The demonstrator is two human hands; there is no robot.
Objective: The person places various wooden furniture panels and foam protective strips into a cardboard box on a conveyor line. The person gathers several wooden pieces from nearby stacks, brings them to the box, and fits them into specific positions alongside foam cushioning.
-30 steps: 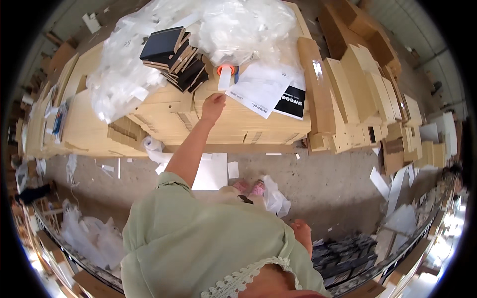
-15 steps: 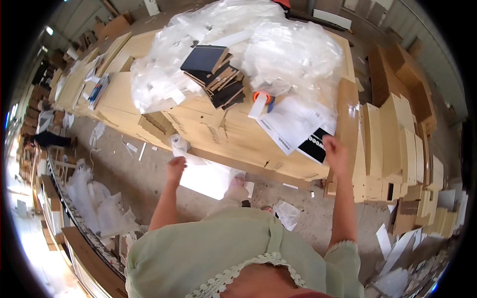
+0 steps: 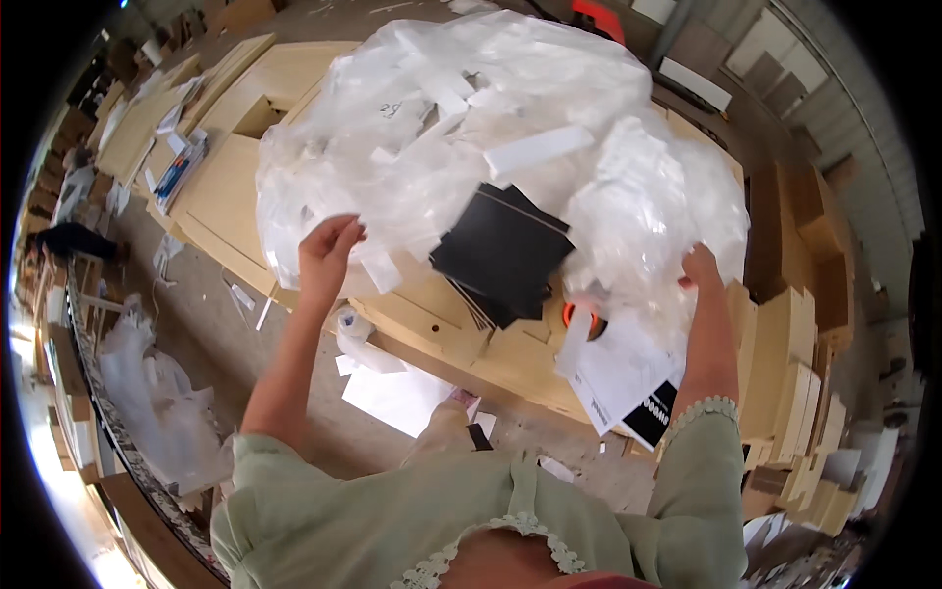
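I see both bare hands out over the work surface, well apart from each other. The left hand (image 3: 329,245) is in front of the large heap of crumpled, clear-whitish plastic film (image 3: 392,128); its fingers are curled and the thumb is close to the fingertips. From where I sit I cannot tell whether a fold of film is pinched there or the hand merely overlaps it in my view. The right hand (image 3: 701,267) is at the right-hand edge of the film, fingers bent inward and partly turned away from me, so I cannot tell whether they grip anything.

Between the hands lies the stack of flat, square black boards (image 3: 502,245). The top ones sit askew and hide most of those below; I make out only a few thin edges at the lower left. The stack rests on pale tan flat panels (image 3: 432,334), with film close around its far side.

Just right of the stack is an orange-cored tape roll (image 3: 568,314), partly covered by a white strip (image 3: 574,344). Beside that, a white printed sheet (image 3: 623,368) overlaps a black printed sheet (image 3: 653,417), whose right side is cut off by the forearm. At far left, a person in dark clothing (image 3: 74,239) is too small and distorted to read.
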